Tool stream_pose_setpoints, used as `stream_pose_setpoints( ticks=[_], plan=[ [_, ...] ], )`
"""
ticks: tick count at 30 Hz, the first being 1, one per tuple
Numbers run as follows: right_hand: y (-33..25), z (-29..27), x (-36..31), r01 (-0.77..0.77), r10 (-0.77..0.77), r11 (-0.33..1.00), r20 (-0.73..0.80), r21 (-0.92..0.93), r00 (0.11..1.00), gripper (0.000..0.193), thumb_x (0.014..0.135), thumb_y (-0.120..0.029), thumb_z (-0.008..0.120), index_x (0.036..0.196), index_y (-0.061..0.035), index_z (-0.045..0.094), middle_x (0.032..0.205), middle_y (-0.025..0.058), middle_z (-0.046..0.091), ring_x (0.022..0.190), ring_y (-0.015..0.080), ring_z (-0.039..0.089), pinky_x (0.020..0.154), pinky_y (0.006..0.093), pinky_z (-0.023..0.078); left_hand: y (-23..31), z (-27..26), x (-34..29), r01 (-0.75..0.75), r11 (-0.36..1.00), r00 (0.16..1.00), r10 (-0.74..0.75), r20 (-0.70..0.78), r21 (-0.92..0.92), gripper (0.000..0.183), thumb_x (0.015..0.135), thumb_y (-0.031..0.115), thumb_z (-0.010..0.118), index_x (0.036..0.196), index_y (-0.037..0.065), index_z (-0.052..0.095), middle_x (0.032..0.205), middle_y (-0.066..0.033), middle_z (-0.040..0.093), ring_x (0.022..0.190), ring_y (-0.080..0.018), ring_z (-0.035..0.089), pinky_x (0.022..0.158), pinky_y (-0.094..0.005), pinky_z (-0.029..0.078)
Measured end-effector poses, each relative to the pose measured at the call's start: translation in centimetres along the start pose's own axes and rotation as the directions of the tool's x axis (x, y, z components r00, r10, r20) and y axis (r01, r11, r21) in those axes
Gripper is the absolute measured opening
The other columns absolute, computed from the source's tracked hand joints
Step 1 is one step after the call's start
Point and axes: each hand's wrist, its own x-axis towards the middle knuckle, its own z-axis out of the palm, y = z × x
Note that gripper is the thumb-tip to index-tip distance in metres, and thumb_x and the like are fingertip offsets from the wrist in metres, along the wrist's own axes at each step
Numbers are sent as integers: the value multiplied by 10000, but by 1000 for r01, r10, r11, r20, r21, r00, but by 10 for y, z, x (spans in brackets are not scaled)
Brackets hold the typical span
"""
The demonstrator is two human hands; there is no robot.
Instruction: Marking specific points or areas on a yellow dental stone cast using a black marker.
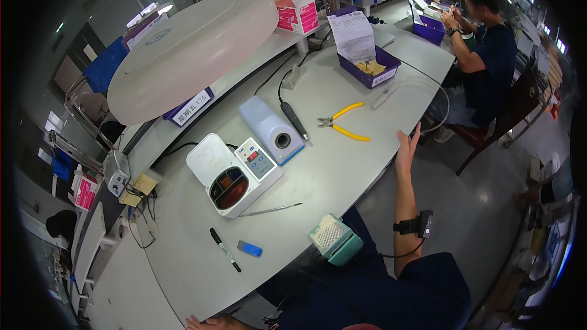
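Note:
My right hand [406, 150] rests against the right edge of the white table [342, 177], fingers stretched out and holding nothing. At the table's near left edge my left hand [211, 322] is only partly in view, its fingers apart on the edge. Nearest my right hand lie yellow-handled cutting pliers [343, 122], jaws pointing left. Left of them are a grey rotary handpiece [295, 121], a pale blue box with a round opening [272, 128] and a white wax heating pot [235, 177] with its lid up. A black-capped marker [225, 249] and a blue eraser-like block [250, 248] lie nearer my left hand.
A thin metal carving tool [271, 209] lies before the pot. A green-and-white box [335, 239] stands at the near edge. Farther back are a purple tray [385, 73] with papers and yellowish pieces, and a large pale hood [195, 49]. A co-worker [489, 55] sits at right.

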Motion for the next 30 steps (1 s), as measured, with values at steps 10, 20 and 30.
stream_pose_setpoints(
  ticks=[10, 20, 30],
  plan=[
    [-8, 4, -7, -3, 2, 1000, -23, -24, 1000, 837, 976, -124, 598, 1676, -84, 140, 1448, 245, 522, 1279, 282, 540, 1136, 367, 369, 3, 0, -1, 161, 986, 987, -161, 4, -37, 568, 1098, 465, 394, 1213, -29, 649, 1260, -237, 661, 1206, -449, 600, 1093, -600, 422],
    [-9, 6, -8, 12, -13, 999, -26, -35, 1000, 819, 980, -130, 585, 1672, -69, 151, 1474, 230, 499, 1302, 273, 515, 1144, 364, 353, 12, 3, -4, 314, 946, 949, -314, 13, -83, 568, 1098, 457, 408, 1233, -43, 643, 1274, -246, 651, 1211, -431, 598, 1082, -576, 436],
    [-16, 11, -8, 12, -13, 999, -17, -48, 1000, 832, 974, -137, 566, 1679, -83, 127, 1495, 232, 477, 1308, 285, 505, 1146, 373, 348, 33, 11, -7, 491, 867, 871, -491, 23, -86, 570, 1097, 449, 422, 1252, -56, 637, 1287, -256, 642, 1216, -413, 597, 1070, -553, 450]
  ],
)
